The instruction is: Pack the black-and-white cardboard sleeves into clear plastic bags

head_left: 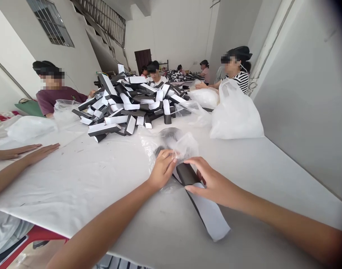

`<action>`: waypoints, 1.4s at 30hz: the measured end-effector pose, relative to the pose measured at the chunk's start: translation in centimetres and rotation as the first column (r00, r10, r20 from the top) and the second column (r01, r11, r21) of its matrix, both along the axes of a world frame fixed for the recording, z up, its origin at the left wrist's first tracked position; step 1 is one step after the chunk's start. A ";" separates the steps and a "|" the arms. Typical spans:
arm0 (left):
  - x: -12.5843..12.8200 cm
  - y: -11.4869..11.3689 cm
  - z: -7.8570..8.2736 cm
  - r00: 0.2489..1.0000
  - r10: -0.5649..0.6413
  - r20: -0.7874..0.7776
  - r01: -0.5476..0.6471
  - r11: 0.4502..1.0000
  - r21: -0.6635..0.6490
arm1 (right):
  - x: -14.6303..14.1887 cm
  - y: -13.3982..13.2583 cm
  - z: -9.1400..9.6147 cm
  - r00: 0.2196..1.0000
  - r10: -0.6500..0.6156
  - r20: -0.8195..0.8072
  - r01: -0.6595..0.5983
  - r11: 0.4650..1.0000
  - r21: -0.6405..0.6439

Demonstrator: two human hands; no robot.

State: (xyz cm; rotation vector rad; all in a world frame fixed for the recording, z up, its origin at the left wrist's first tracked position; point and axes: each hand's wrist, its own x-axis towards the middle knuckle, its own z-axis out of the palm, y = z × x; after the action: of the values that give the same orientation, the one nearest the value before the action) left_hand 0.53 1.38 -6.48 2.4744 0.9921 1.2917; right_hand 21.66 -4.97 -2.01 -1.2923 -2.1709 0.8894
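My left hand (162, 169) pinches the edge of a clear plastic bag (183, 146) near the middle of the white-covered table (83, 186). A dark round shape shows through the bag's film, and what it is cannot be made out. My right hand (212, 183) grips a black roll (187, 173) with its fingers, close to the bag's edge. A long white-and-black strip (211, 213) runs from the roll toward the table's near edge. The two hands are close together, with the roll between them.
A large heap of black-and-white strips (126, 101) fills the table's middle. Full white plastic sacks (235, 112) stand to the right. A co-worker's flat hand (40, 153) rests at the left. Other people sit along both sides of the table.
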 end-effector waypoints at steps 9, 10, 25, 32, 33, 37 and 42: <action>0.0 0.1 0.1 0.997 0.058 0.060 -0.053 0.996 -0.068 | 1.1 0.8 -0.6 0.977 0.213 -0.031 -0.215 0.954 -0.208; 0.0 0.1 0.1 0.996 0.062 0.060 -0.058 0.996 -0.075 | 1.2 1.2 -0.9 0.974 0.211 -0.081 -0.225 0.944 -0.241; 0.0 0.1 0.3 0.992 0.097 0.081 -0.091 0.993 -0.073 | 3.5 2.3 1.7 0.898 0.438 -0.032 -0.396 0.774 -0.495; -0.1 -0.1 0.4 0.984 0.109 0.140 -0.101 0.993 -0.060 | 0.6 2.5 1.4 0.950 0.284 -0.129 -0.312 0.866 -0.391; -0.2 -0.1 0.4 0.980 0.118 0.159 -0.109 0.992 -0.062 | 0.0 2.9 1.4 0.952 0.258 -0.165 -0.303 0.872 -0.384; -0.4 0.0 0.3 0.966 0.166 0.198 -0.148 0.984 -0.100 | -2.4 5.0 0.6 0.953 0.163 -0.256 -0.240 0.920 -0.310; -1.0 0.5 0.7 0.912 0.234 0.337 -0.128 0.943 -0.308 | -3.1 6.7 -1.1 0.952 0.145 -0.271 -0.171 0.982 -0.076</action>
State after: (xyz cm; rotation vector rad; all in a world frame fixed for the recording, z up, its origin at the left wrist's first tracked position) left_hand -0.44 1.86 -5.76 1.8737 1.2264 1.4828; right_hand 18.53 1.77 -3.12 -0.9863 -2.0603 1.1755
